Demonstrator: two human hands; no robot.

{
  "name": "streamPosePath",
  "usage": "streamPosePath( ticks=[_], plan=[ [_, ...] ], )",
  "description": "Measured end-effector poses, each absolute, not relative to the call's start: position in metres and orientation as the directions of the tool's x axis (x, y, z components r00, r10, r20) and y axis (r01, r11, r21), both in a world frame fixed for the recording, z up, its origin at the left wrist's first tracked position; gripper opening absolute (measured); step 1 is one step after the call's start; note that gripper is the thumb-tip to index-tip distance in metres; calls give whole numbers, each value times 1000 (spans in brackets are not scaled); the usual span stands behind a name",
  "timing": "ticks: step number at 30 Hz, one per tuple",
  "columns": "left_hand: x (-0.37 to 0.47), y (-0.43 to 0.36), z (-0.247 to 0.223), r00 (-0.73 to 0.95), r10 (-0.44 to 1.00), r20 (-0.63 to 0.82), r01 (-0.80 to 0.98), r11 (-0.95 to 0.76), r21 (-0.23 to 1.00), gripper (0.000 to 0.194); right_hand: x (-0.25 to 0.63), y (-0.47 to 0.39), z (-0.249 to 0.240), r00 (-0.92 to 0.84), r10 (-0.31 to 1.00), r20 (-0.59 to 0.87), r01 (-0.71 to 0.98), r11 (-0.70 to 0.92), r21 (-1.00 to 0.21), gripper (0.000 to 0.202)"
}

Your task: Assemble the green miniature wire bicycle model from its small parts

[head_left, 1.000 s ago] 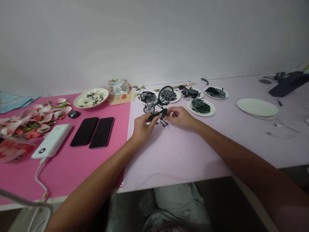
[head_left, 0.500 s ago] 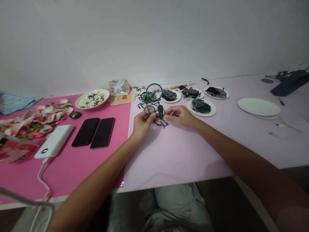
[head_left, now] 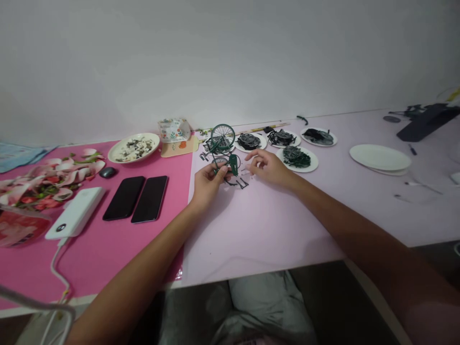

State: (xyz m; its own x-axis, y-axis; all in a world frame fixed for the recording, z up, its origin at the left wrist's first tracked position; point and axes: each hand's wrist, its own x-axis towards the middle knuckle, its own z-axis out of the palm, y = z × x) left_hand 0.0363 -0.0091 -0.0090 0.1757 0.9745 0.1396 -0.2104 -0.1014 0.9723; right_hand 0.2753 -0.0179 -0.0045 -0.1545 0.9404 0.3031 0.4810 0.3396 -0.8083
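Pinched between thumb and fingers of my left hand [head_left: 209, 183] is a dark green toy bicycle [head_left: 233, 164], its spoked wheel raised at the top. My right hand [head_left: 265, 166] hovers just right of the bicycle, apart from it, fingers curled; a tiny pale item shows near its fingertips, too small to name. Small dark parts [head_left: 242, 183] lie on the table below the bicycle. Behind the hands stand white plates of black parts, and one plate [head_left: 313, 165] holds dark green parts.
On the pink mat [head_left: 118, 249] at the left are two phones [head_left: 150, 199], a white power bank [head_left: 76, 213], a bowl [head_left: 156, 139] and petals [head_left: 53, 177]. White plates [head_left: 380, 157], cables and a dark box [head_left: 427, 123] are at the right.
My right hand has come away from the bicycle and its fingers have lifted. My left hand still grips the bicycle. The whole view has shifted slightly.
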Motion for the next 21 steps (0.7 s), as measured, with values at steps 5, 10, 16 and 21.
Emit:
streamPosePath(
  ticks=[5, 10, 16, 21],
  plan=[
    [33, -6, -12, 135, 978, 159, -182, -133, 974, 67, 284, -9, -11, -362, 830, 423, 701, 542, -464, 18],
    [32, -5, -13, 125, 972, 198, -158, -178, 971, 63, 283, -7, -14, -443, 829, 340, 729, 554, -402, 20],
    [34, -6, -13, 144, 971, 192, -161, -168, 972, 64, 274, -7, -19, -373, 885, 280, 840, 450, -304, 16],
    [34, -7, -12, 151, 974, 171, -157, -147, 976, 63, 270, -10, -22, -405, 880, 248, 866, 456, -207, 21]
  ],
)
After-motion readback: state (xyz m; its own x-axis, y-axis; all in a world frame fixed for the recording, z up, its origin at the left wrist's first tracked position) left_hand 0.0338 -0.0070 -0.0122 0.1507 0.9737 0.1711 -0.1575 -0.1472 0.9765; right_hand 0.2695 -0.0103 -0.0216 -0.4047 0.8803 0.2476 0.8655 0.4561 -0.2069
